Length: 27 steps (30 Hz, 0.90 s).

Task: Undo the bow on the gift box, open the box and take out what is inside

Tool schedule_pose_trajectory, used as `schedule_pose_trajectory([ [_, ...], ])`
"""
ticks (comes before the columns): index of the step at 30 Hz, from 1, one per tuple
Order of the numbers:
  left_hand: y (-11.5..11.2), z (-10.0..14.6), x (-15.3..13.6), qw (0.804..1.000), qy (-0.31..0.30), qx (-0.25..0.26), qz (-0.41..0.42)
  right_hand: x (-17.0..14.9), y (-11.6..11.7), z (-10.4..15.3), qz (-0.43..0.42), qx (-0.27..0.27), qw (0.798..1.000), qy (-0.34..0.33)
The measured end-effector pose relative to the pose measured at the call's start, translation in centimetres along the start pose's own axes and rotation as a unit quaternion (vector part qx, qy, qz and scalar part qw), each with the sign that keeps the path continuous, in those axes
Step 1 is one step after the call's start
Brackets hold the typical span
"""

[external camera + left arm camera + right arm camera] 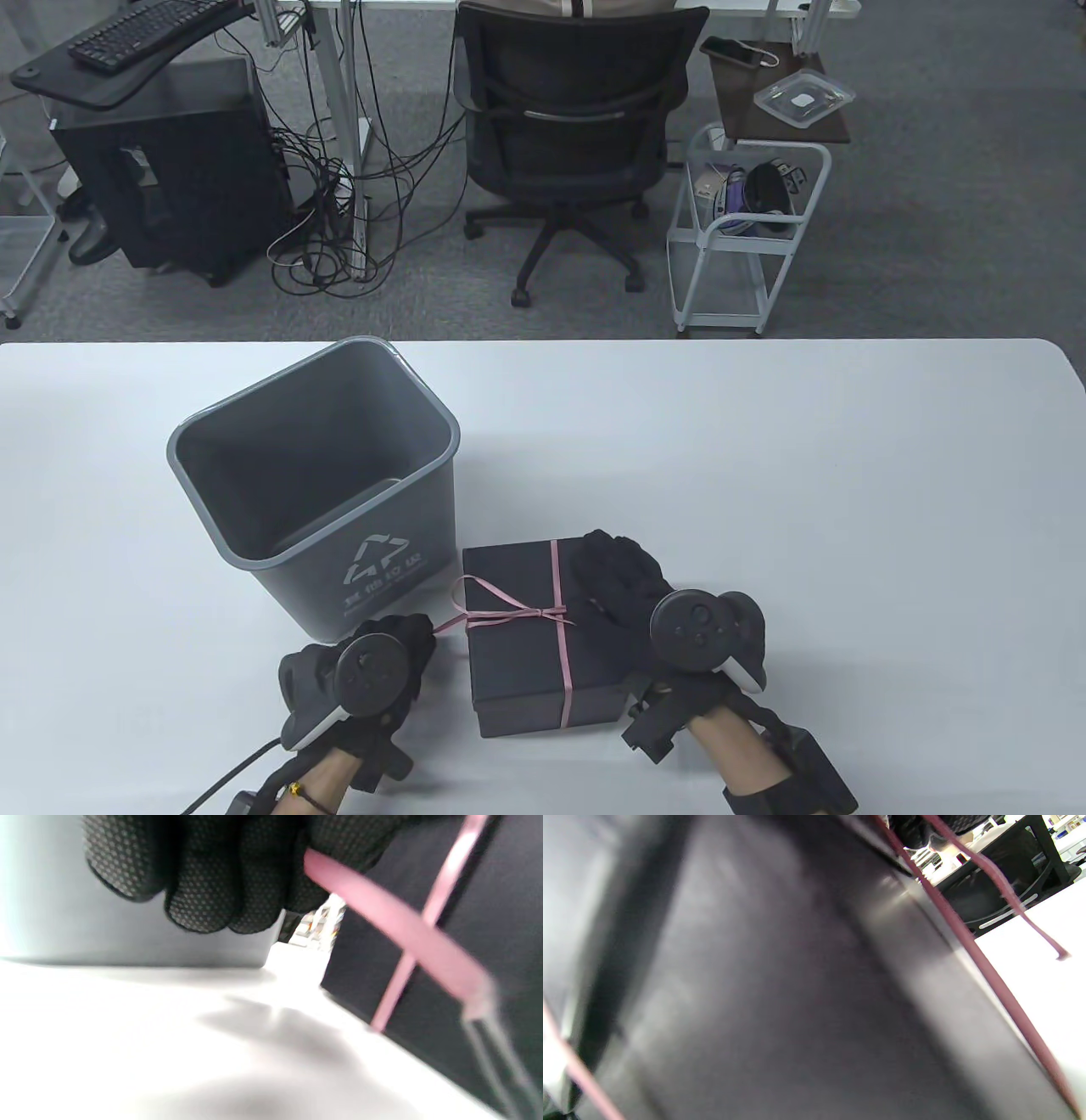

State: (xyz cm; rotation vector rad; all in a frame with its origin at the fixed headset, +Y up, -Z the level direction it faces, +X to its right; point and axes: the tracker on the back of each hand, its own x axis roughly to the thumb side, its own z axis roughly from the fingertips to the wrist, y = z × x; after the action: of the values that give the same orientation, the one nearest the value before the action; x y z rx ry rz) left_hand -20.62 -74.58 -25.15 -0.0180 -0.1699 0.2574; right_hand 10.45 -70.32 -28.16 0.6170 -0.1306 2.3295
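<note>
A black gift box (517, 671) tied with a thin pink ribbon (560, 654) lies near the table's front edge, its bow knot (551, 613) on the lid. My left hand (407, 632), just left of the box, pinches one end of the ribbon (382, 929), which runs taut toward the knot; a loop of the bow (479, 590) still stands. My right hand (615, 569) lies flat on the right part of the lid with straight fingers. In the right wrist view the box side (755, 984) fills the frame, crossed by the ribbon (967, 942).
A grey waste bin (314, 484) stands upright just behind and to the left of the box, close to my left hand. Beyond the table's far edge are an office chair (568, 127), a white wire cart (747, 229) and a computer tower (170, 161).
</note>
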Motion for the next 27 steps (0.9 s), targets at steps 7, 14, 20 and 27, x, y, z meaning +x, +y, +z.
schedule_pose_trajectory([
  [7,-0.8,-0.5,-1.7,0.988,0.085,-0.118,-0.044,-0.1,0.0,0.0,-0.005,0.000,1.000,0.001],
  [14,0.3,0.3,1.1,0.994,-0.068,0.013,0.079,-0.1,0.0,0.0,-0.006,-0.001,1.000,0.001],
  [20,1.0,0.5,1.9,0.978,-0.132,0.107,0.124,-0.1,-0.1,0.0,-0.005,-0.001,1.000,0.001],
  [27,0.5,0.2,0.9,0.993,-0.079,0.063,0.067,-0.1,-0.1,0.0,-0.001,0.000,1.000,0.002],
])
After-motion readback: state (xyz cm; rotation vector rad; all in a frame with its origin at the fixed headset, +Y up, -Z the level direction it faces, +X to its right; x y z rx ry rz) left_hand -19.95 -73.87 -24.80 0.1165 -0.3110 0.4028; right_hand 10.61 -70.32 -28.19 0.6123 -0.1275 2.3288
